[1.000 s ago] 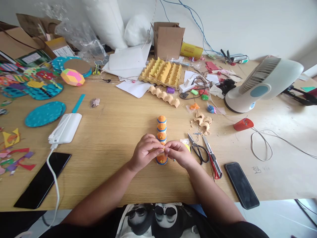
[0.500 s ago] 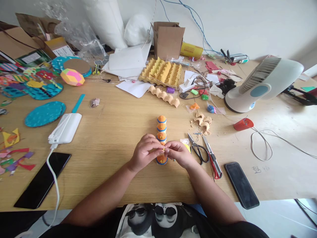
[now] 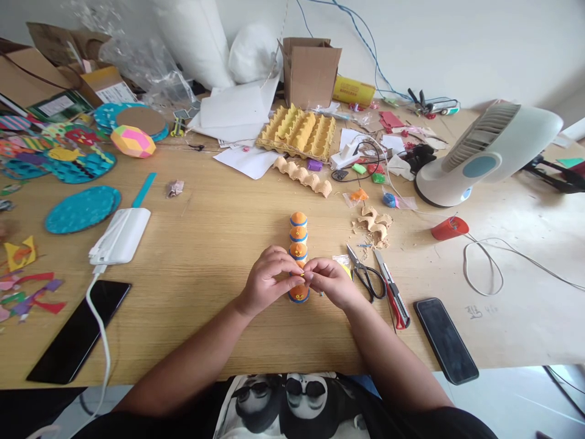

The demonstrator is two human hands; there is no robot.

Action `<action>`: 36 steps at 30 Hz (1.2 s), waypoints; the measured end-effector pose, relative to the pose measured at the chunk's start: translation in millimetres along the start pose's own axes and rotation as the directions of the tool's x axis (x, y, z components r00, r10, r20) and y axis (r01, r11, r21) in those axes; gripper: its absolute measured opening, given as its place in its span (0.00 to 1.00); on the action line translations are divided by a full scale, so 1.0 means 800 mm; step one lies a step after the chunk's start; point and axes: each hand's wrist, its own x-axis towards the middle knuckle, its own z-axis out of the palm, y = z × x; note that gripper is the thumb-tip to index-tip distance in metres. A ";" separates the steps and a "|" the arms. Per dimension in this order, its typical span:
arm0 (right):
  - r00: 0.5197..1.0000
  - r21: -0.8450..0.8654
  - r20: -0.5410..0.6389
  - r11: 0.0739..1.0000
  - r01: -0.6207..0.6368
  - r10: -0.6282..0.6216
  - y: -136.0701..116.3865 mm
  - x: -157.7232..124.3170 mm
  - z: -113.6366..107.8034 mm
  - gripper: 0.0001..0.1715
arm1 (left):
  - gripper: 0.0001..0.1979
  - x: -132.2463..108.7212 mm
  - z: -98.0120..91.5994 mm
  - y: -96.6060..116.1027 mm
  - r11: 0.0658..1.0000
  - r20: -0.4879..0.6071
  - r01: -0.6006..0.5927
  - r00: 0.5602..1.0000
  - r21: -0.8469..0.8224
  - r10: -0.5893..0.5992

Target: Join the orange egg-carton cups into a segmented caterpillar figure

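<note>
A row of orange egg-carton cups with blue bands (image 3: 298, 235) lies on the wooden table (image 3: 214, 231), running away from me. My left hand (image 3: 266, 280) and my right hand (image 3: 331, 281) meet over the nearest cup (image 3: 298, 295). Both hands have their fingertips pinched together on a tiny yellow piece just above that cup. The piece is too small to name. Small scissors (image 3: 365, 275) and a red utility knife (image 3: 392, 291) lie just right of my right hand.
A black phone (image 3: 445, 340) lies at the right front edge, another phone (image 3: 77, 332) and a white power bank (image 3: 121, 235) at the left. A white fan (image 3: 484, 152), a yellow egg tray (image 3: 297, 131), carton scraps (image 3: 372, 224), a red cup (image 3: 448, 228) and coloured paper cut-outs (image 3: 68, 161) crowd the back.
</note>
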 end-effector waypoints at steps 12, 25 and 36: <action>0.999 0.034 0.037 0.999 -0.008 0.007 0.001 0.001 -0.007 0.17 | 0.07 0.001 0.000 -0.003 0.999 0.063 -0.005 0.998 -0.044 0.007; 0.999 0.024 0.043 1.000 -0.008 0.007 0.000 0.002 -0.004 0.15 | 0.04 0.003 0.000 0.000 0.999 0.059 -0.032 0.998 0.007 0.031; 1.000 0.011 0.016 1.000 -0.003 0.003 -0.002 0.002 -0.004 0.18 | 0.05 0.001 0.000 -0.001 1.000 0.035 -0.030 0.999 0.001 0.030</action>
